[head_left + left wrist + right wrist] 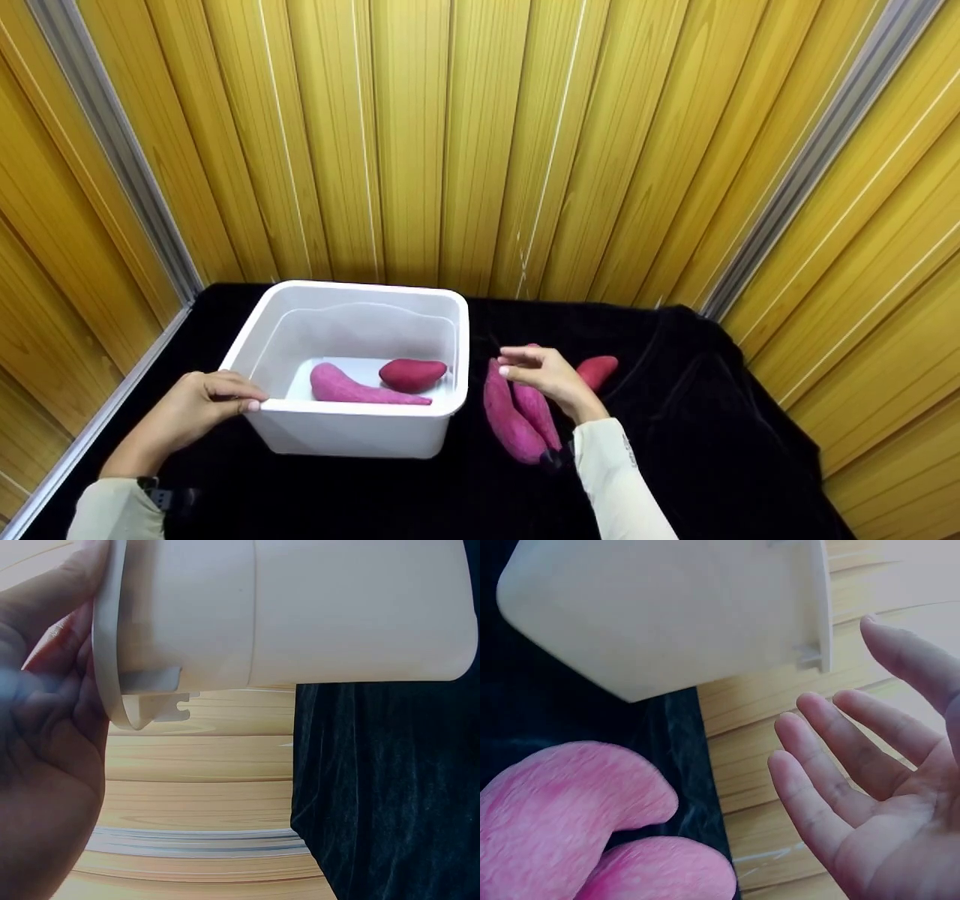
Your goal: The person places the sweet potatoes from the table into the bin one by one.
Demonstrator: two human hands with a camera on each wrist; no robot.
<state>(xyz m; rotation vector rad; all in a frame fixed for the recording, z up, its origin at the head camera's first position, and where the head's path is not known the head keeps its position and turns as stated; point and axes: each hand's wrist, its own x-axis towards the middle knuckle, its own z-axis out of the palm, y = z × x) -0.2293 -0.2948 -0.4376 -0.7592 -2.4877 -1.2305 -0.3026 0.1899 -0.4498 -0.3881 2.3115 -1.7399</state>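
Observation:
A white plastic bin (360,435) stands on the black cloth, its near left corner of the rim pinched between the thumb and fingers of my left hand (199,405). Inside lie a long pink sweet potato (360,388) and a shorter, darker red one (412,375). My right hand (551,379) hovers right of the bin with nothing in it, its fingers spread loosely in the right wrist view. Below it are two pink sweet potatoes side by side, a curved one (510,424) and a straighter one (538,414). Behind that hand a red sweet potato (598,370) is partly hidden.
Black cloth (697,457) covers the tabletop. Yellow wood-patterned panels (480,150) rise behind and on both sides, with grey metal strips (817,165) at the corners. Dark straps with small devices (161,496) sit at my wrists.

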